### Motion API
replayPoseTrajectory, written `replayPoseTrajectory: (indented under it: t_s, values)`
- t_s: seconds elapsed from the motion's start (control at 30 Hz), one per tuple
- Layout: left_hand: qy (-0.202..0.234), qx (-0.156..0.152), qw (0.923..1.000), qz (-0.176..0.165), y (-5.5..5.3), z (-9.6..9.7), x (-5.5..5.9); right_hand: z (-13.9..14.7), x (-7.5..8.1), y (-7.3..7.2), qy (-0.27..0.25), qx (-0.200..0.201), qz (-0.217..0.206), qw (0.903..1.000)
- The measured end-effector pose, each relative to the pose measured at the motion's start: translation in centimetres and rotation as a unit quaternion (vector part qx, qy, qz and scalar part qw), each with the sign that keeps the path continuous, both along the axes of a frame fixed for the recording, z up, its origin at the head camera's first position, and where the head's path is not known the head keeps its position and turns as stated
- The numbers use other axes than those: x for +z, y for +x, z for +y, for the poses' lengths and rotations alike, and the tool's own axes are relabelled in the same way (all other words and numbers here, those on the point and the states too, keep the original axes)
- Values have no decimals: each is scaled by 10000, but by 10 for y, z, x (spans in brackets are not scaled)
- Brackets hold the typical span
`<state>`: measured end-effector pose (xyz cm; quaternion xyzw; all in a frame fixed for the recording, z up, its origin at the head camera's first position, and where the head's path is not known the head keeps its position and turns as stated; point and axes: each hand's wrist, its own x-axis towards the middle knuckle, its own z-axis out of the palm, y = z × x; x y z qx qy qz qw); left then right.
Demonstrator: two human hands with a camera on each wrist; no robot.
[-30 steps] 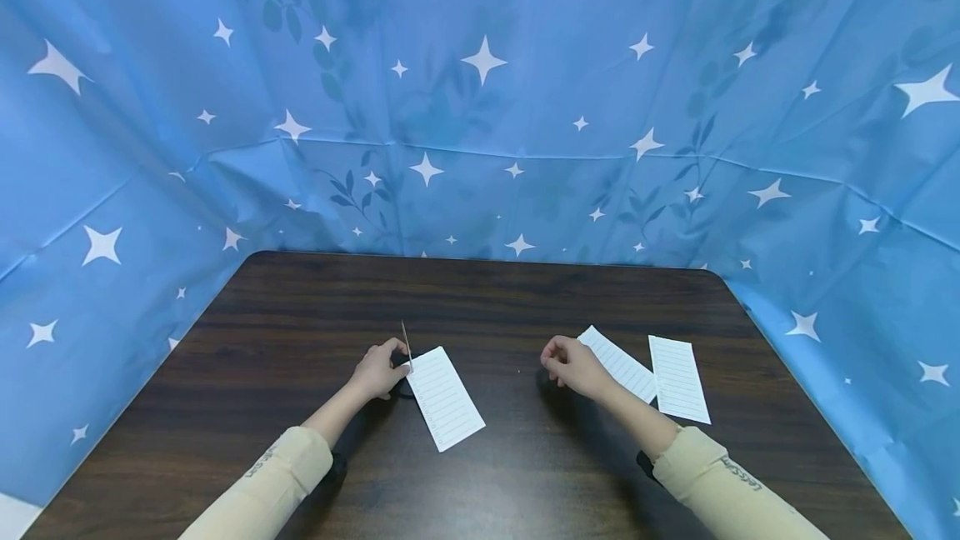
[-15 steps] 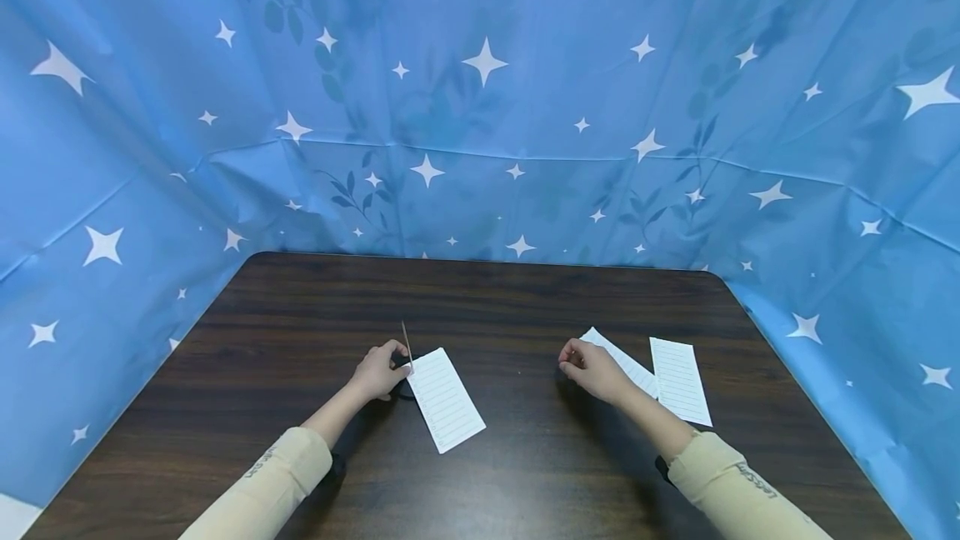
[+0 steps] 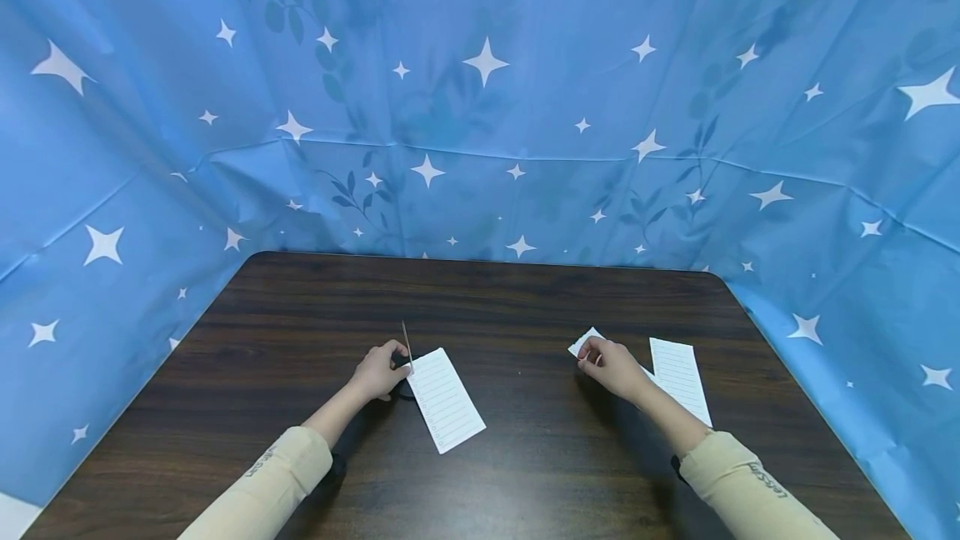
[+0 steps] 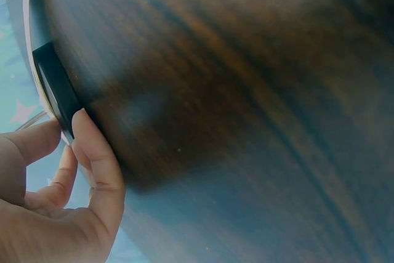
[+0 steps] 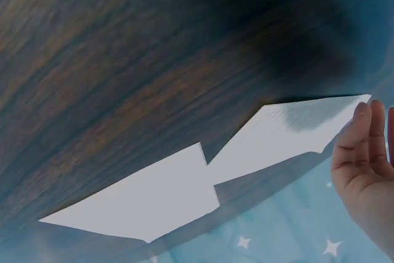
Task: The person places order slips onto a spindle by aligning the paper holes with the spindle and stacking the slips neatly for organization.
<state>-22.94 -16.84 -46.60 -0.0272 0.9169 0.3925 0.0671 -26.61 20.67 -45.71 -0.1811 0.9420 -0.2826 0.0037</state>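
My left hand [image 3: 377, 371] pinches the upper left corner of a lined white sheet of paper [image 3: 446, 400], together with a dark flat piece [image 4: 58, 87] whose kind I cannot tell. A thin brown stick-like thing [image 3: 406, 338] rises beside its fingertips. On the right, my right hand [image 3: 611, 367] has loosely bent fingers over a slanted lined sheet [image 5: 295, 130] and hides much of it in the head view. In the right wrist view the fingertips are near that sheet's corner; whether they touch it I cannot tell. Nothing shows between them.
A second lined sheet [image 3: 681, 377] lies right of the slanted one, their edges meeting or overlapping. Everything is on a dark wood-grain table [image 3: 480, 298] with rounded far corners. A blue curtain [image 3: 480, 107] with white stars hangs behind it.
My right hand has moved to the right, from left of the slanted sheet to over it. The left hand and its sheet have hardly moved.
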Motion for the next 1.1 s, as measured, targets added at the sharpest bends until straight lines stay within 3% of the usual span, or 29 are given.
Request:
replayPoseTrajectory:
  t_s: [0.53, 1.1]
  values:
    - [-16, -19, 10000, 8, 0, 0, 0, 21, -6, -10, 455, -344, 86, 9983]
    - [-25, -23, 10000, 90, 0, -1, -2, 27, -5, -11, 1132, -718, 81, 9909]
